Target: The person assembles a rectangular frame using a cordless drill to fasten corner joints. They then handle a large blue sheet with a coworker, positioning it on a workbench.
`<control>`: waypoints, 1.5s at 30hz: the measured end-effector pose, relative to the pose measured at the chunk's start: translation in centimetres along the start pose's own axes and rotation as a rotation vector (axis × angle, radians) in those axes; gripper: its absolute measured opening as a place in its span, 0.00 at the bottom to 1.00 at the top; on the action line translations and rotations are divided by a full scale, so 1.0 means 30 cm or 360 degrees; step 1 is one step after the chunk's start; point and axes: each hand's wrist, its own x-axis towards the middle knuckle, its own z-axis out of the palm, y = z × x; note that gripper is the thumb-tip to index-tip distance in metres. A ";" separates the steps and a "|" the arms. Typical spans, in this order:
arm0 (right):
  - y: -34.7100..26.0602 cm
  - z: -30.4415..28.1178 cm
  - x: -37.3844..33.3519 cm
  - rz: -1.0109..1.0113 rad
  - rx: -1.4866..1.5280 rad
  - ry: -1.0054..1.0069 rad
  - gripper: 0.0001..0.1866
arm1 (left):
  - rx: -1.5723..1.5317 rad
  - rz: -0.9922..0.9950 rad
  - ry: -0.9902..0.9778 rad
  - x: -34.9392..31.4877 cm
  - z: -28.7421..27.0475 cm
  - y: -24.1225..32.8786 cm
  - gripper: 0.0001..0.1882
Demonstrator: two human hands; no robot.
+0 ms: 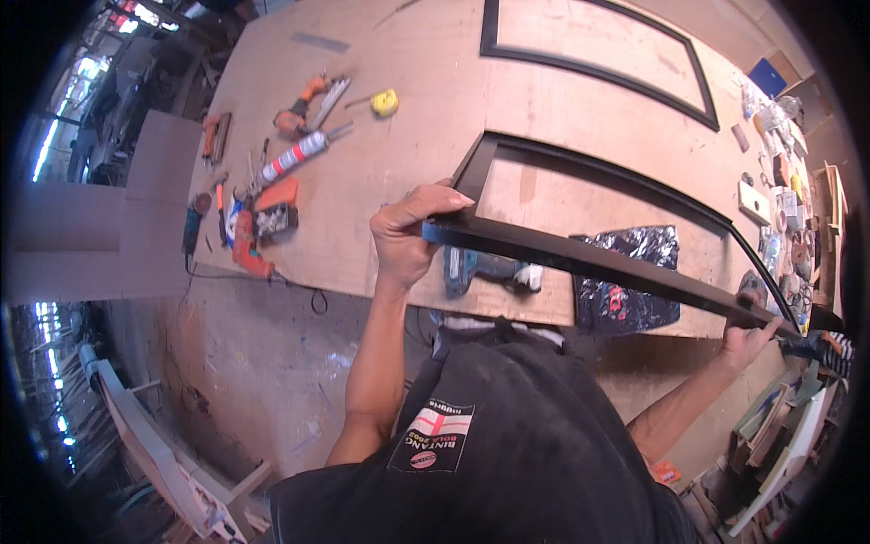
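Observation:
A black rectangular frame [580, 260] is held up over the near side of the workbench, tilted, with its near bar raised toward me. My left hand [414, 227] grips its near left corner, thumb on top and fingers wrapped beneath. Around the near right end of the same bar, my right hand [750, 334] is closed, its fingers partly hidden by the bar. Below the frame lie a teal cordless drill [489, 270] and a crumpled black plastic bag [625, 295], both partly covered by it.
A second black frame [598, 65] lies at the far right of the wooden bench [390, 163]. On the left are a sealant tube [294, 154], an orange power tool [249, 243], a yellow tape measure [384, 102] and a teal grinder [193, 223]. Assorted supplies crowd the right edge.

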 end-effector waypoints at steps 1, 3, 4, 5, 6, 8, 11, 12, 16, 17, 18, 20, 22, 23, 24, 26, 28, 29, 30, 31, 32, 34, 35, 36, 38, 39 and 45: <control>0.008 -0.037 -0.032 0.0022 0.0059 0.0037 0.43 | 0.0010 0.0027 -0.0045 -0.056 -0.010 -0.010 0.17; 0.009 -0.109 -0.082 0.0053 0.0111 0.0155 0.39 | -0.0017 -0.0108 0.0045 -0.156 -0.007 -0.006 0.24; -0.003 -0.148 -0.092 0.0060 0.0102 0.0225 0.38 | -0.0054 -0.0261 0.0185 -0.198 0.024 0.013 0.28; -0.013 -0.185 -0.108 0.0064 0.0091 0.0296 0.37 | -0.0091 -0.0415 0.0323 -0.234 0.037 0.022 0.32; -0.010 -0.198 -0.138 0.0056 0.0128 0.0415 0.36 | -0.0246 -0.0643 0.0347 -0.275 0.024 0.014 0.35; 0.025 -0.211 -0.191 0.0020 0.0214 0.0632 0.35 | -0.0561 -0.1068 0.0392 -0.349 -0.037 -0.021 0.42; 0.037 -0.270 -0.238 -0.0044 0.0003 0.0816 0.34 | -0.1034 -0.1705 0.0380 -0.375 -0.072 -0.055 0.34; 0.042 -0.305 -0.249 -0.0093 -0.0094 0.0888 0.33 | -0.1302 -0.1831 0.0386 -0.373 -0.080 -0.075 0.34; 0.045 -0.451 -0.295 -0.0032 -0.0462 0.0996 0.36 | -0.1140 -0.1986 0.0059 -0.295 -0.040 -0.138 0.34; 0.079 -0.445 -0.301 -0.0092 -0.0680 0.1060 0.35 | -0.1146 -0.2040 0.0092 -0.288 -0.036 -0.165 0.29; 0.089 -0.453 -0.310 -0.0069 -0.0658 0.1068 0.34 | -0.1058 -0.2109 0.0077 -0.284 -0.030 -0.188 0.27; 0.106 -0.470 -0.334 -0.0024 -0.0612 0.1081 0.34 | -0.0876 -0.2242 0.0047 -0.290 -0.017 -0.216 0.23; 0.116 -0.495 -0.355 -0.0010 -0.0468 0.1042 0.28 | -0.0845 -0.2254 0.0050 -0.300 -0.007 -0.231 0.17; 0.119 -0.506 -0.360 -0.0003 -0.0397 0.1021 0.25 | -0.0830 -0.2259 0.0053 -0.306 -0.001 -0.237 0.15; 0.129 -0.508 -0.364 0.0002 -0.0321 0.1002 0.23 | -0.0810 -0.2265 0.0052 -0.311 0.004 -0.243 0.13; 0.156 -0.513 -0.364 -0.0013 -0.0430 0.1102 0.18 | -0.0727 -0.2259 0.0057 -0.325 0.014 -0.246 0.12; 0.180 -0.519 -0.365 -0.0035 -0.0353 0.1109 0.17 | -0.0593 -0.2208 0.0048 -0.323 0.024 -0.234 0.11; 0.186 -0.519 -0.369 -0.0073 -0.0435 0.1193 0.17 | -0.0585 -0.2195 0.0049 -0.328 0.030 -0.230 0.10; 0.201 -0.516 -0.370 -0.0092 -0.0538 0.1259 0.17 | -0.0559 -0.2176 0.0026 -0.324 0.033 -0.228 0.10; 0.214 -0.511 -0.373 -0.0109 -0.0641 0.1324 0.17 | -0.0532 -0.2155 0.0004 -0.322 0.036 -0.224 0.11; 0.222 -0.503 -0.374 -0.0127 -0.0744 0.1388 0.17 | -0.0505 -0.2133 -0.0017 -0.325 0.038 -0.217 0.12; 0.230 -0.506 -0.378 -0.0145 -0.0716 0.1414 0.17 | -0.0452 -0.2083 -0.0034 -0.334 0.040 -0.222 0.11; 0.230 -0.511 -0.382 -0.0136 -0.0723 0.1465 0.17 | -0.0473 -0.2071 -0.0037 -0.338 0.040 -0.229 0.11; 0.234 -0.503 -0.380 -0.0143 -0.0696 0.1471 0.17 | -0.0494 -0.2069 -0.0032 -0.341 0.041 -0.226 0.10; 0.246 -0.489 -0.373 -0.0156 -0.0644 0.1485 0.17 | -0.0492 -0.2100 -0.0003 -0.337 0.043 -0.221 0.11; 0.253 -0.477 -0.385 -0.0128 -0.0694 0.1467 0.16 | -0.0491 -0.2125 0.0009 -0.337 0.044 -0.217 0.11; 0.283 -0.407 -0.401 -0.0092 -0.0756 0.1499 0.16 | -0.0463 -0.2173 -0.0002 -0.321 0.049 -0.213 0.10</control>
